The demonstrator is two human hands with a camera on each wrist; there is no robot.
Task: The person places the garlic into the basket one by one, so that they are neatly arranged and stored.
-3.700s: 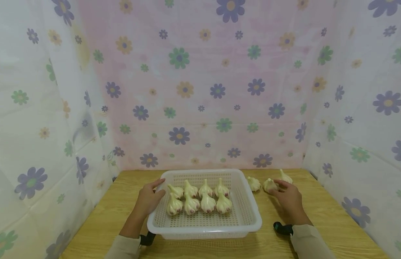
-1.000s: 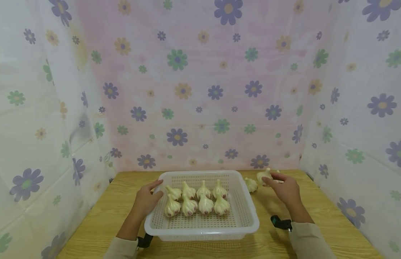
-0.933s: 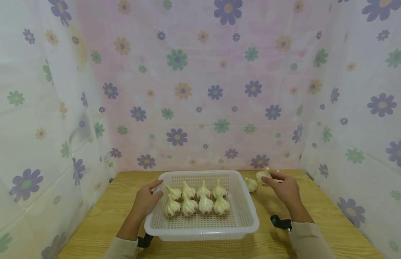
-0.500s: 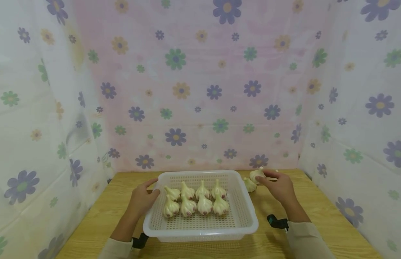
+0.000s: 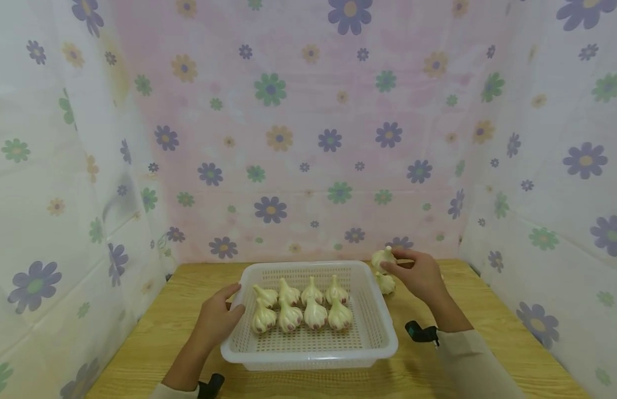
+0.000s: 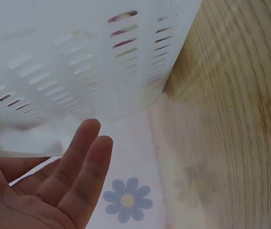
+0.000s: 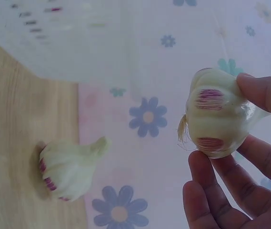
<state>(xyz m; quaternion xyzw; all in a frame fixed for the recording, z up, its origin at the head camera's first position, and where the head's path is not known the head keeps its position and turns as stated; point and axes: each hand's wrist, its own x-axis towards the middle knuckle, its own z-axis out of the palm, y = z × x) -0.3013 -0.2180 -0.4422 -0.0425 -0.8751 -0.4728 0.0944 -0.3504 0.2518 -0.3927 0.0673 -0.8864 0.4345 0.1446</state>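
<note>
My right hand (image 5: 420, 274) pinches a garlic bulb (image 7: 216, 112) between thumb and fingers, raised behind the basket's right side. Its neck points up in the head view; purple streaks and a root tuft show in the right wrist view. Below it on the table lies another bulb (image 5: 386, 283), close to the basket. My left hand (image 5: 217, 318) is at the left rim of the white plastic basket (image 5: 313, 353), thumb and index finger against the rim, other fingers (image 6: 90, 174) extended below it. Several garlic bulbs (image 5: 290, 317) stand in two rows inside.
Part of one more garlic bulb (image 5: 442, 277) shows behind my right hand. The wooden table (image 5: 159, 327) is enclosed by flowered cloth (image 5: 313, 138) at the back and both sides. A black wrist device (image 5: 421, 333) sits by each sleeve.
My right hand has picked up a garlic bulb from the table and moved it left and up, above the bulb next to the basket. The left hand stays at the rim.
</note>
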